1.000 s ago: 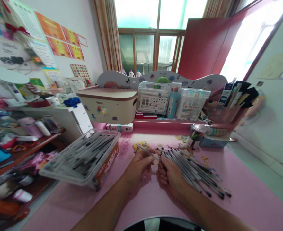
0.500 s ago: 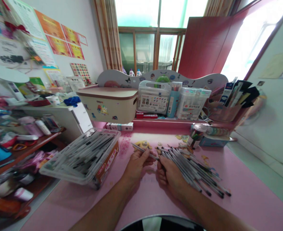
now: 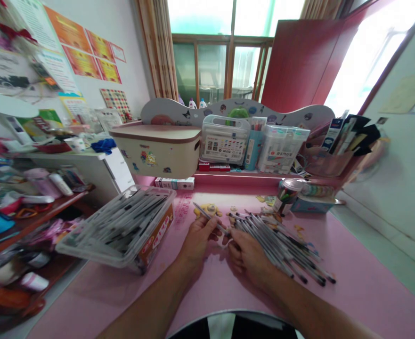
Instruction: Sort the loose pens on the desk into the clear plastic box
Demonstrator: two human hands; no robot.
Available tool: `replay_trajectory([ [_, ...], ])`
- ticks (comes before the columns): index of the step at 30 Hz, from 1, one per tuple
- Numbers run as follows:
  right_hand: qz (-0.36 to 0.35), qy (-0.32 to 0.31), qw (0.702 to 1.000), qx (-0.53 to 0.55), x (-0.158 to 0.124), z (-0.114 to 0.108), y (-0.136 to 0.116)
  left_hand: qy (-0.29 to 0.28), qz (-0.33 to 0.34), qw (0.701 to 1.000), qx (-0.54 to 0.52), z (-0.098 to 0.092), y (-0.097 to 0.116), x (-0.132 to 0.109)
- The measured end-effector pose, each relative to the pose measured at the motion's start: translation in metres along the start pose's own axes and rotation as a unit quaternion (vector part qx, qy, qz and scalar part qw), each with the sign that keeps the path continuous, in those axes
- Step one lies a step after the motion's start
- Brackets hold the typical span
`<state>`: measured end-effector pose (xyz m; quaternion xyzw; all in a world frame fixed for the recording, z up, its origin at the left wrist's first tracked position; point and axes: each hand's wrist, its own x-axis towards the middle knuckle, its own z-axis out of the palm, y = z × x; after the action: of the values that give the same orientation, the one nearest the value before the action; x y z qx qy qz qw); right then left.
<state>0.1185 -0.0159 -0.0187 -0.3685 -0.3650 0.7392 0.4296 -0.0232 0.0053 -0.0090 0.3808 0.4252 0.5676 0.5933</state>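
Observation:
A slim grey pen slants between my two hands above the pink desk. My left hand pinches its middle with thumb and fingers. At the pen's lower right end, my right hand is closed, thumb against curled fingers; that tip is partly hidden. Right beside my right hand, a loose fan of several clear-barrelled pens with dark ends lies on the desk. Left of my hands stands a clear plastic box with an orange-brown label, filled with many similar pens.
A lidded cream bin, a clear handled case, a blue pencil holder and another clear case line the back shelf. A jar and a blue box sit at back right. Cluttered shelves flank the left.
The pen now slants more steeply, its upper left end raised. My right hand has shifted slightly left along with the view. The pens in the box and the fan look unchanged.

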Motion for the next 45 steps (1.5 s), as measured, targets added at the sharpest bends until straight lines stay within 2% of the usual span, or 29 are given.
replay_trajectory([
  [4,-0.021,-0.027,0.999,0.004,-0.0009,0.0006,-0.0022,0.013,0.005,1.000,-0.001,-0.0023,-0.0012,0.0021],
  [8,0.010,-0.040,0.999,0.036,-0.0017,0.0033,-0.0062,0.021,0.003,1.000,-0.014,-0.0048,-0.0028,0.0050],
  [11,0.043,-0.022,0.996,0.075,0.0001,0.0024,-0.0056,0.020,0.003,1.000,-0.004,-0.0044,-0.0032,0.0044],
  [14,0.069,0.003,0.995,0.070,0.0028,0.0002,-0.0021,0.020,-0.001,1.000,0.006,-0.0017,-0.0019,0.0014],
  [17,0.038,0.011,0.999,0.030,0.0030,0.0010,-0.0007,0.022,-0.002,1.000,0.007,0.0003,-0.0002,-0.0008],
  [20,0.010,-0.011,0.999,0.031,0.0005,0.0040,-0.0031,0.020,0.001,1.000,0.008,-0.0001,0.0001,-0.0008],
  [23,0.014,-0.021,0.998,0.055,-0.0009,0.0048,-0.0043,0.015,0.006,1.000,0.011,-0.0006,-0.0003,-0.0006],
  [27,0.033,0.010,0.999,0.026,0.0014,0.0025,-0.0014,0.021,0.002,1.000,0.008,0.0011,0.0011,-0.0022],
  [30,0.012,-0.005,1.000,0.000,0.0019,0.0029,-0.0010,0.024,0.003,1.000,0.013,0.0022,0.0026,-0.0036],
  [34,0.004,-0.019,1.000,0.022,0.0000,0.0049,-0.0032,0.026,0.003,1.000,0.015,0.0024,0.0024,-0.0039],
  [40,0.042,0.004,0.999,0.029,0.0009,0.0036,-0.0022,0.018,0.022,0.999,0.023,0.0015,0.0014,-0.0024],
  [45,0.004,-0.018,0.999,0.026,0.0016,0.0034,-0.0019,0.019,0.019,0.999,0.020,0.0000,0.0012,-0.0014],
])
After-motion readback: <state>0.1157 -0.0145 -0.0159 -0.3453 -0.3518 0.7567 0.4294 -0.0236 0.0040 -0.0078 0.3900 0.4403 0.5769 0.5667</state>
